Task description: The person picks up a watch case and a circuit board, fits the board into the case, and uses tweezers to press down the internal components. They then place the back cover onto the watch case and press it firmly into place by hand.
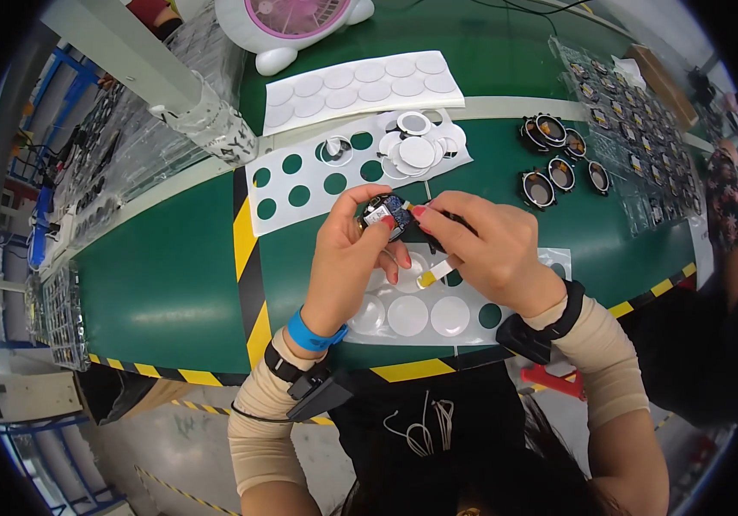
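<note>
My left hand point(353, 249) is closed around a round watch module point(386, 217), its open back showing a dark circuit board and a white label. My right hand point(491, 245) pinches at the module's right edge with thumb and forefinger, and the small piece between the fingertips is too hidden to name. A short white strip with a yellow end point(438, 272) sticks out below the right hand's curled fingers. Under both hands lies a white sheet with round stickers point(407, 316), a few of its circles cut through to the green table.
Beyond the hands lies a punched white sheet point(278, 202) bearing a pile of white discs point(417, 152). Behind it is another sticker sheet point(364, 89) and a pink-and-white fan point(296, 21). Several round watch cases point(561, 172) and clear trays of parts point(635, 120) are at right.
</note>
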Demonstrator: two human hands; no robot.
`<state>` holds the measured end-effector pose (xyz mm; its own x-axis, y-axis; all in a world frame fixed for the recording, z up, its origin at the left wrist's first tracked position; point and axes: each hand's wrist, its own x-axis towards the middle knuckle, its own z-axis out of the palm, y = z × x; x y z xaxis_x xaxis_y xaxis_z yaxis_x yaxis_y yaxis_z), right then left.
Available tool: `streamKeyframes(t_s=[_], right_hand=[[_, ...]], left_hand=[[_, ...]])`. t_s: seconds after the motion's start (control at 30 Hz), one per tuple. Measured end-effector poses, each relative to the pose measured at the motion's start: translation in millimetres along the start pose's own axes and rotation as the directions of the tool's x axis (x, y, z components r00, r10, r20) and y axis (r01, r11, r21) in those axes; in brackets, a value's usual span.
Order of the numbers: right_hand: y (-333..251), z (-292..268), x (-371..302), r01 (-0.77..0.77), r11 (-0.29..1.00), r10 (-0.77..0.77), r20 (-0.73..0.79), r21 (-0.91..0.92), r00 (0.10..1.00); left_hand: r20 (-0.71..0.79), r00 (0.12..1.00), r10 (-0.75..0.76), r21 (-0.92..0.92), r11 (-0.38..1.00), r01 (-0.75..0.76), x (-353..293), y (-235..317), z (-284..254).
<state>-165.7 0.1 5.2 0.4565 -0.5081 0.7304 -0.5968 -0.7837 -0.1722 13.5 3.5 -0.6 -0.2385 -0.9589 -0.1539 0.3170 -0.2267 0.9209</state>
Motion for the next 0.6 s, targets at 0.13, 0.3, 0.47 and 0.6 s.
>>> streamKeyframes(t_s=[0.13,0.3,0.47,0.6], right_hand=[[-0.1,4.0,-4.4,0.01,0.999,-0.008,0.03,-0.049,1.0],[-0.2,4.7,-6.8,0.008,0.998,-0.003,0.077,-0.066,0.997],[-1.9,5.7,-6.8,0.003,0.998,0.001,0.07,-0.057,0.998],[-1.9,6.4,-6.8,0.011,0.998,-0.007,0.069,-0.056,0.998]], left_hand=[[0.048,0.999,-0.007,0.027,1.0,0.006,-3.0,1.4,3.0],[0.036,0.999,-0.001,0.043,0.999,-0.001,-3.0,-0.2,6.5],[0.012,1.0,0.023,0.077,0.997,-0.024,-4.9,0.4,9.7],[0.025,0.999,0.021,0.074,0.997,-0.023,-4.0,0.1,7.8]])
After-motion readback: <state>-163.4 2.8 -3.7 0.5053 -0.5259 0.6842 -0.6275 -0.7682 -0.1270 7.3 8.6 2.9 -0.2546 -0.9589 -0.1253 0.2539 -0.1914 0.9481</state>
